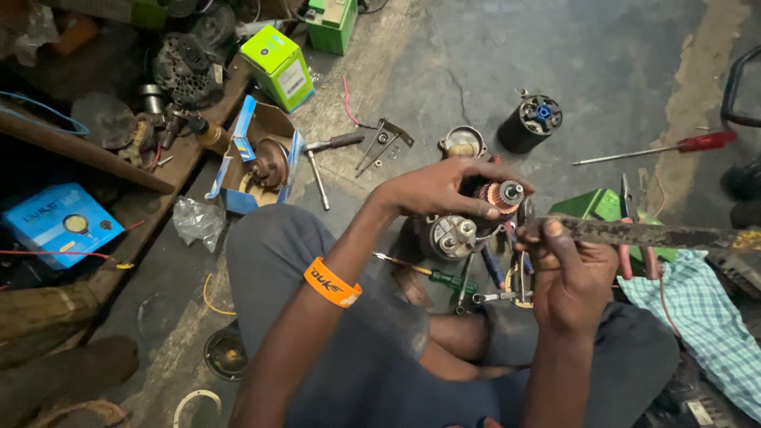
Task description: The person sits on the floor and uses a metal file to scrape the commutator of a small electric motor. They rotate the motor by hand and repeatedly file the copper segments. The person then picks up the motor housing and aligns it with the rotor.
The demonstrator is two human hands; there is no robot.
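Observation:
My left hand grips a motor armature with copper windings, held above my lap. An orange wristband sits on that forearm. My right hand is closed around a long, flat, rusty metal blade or file that runs off to the right; its near end lies beside the armature. Below the armature rests a grey metal motor housing. A green-handled screwdriver and a spanner lie by my knees.
On the concrete floor lie a black cylindrical motor body, a red-handled screwdriver, a hammer, green boxes, an open blue box with a part, a checked cloth, and a cluttered wooden shelf at left.

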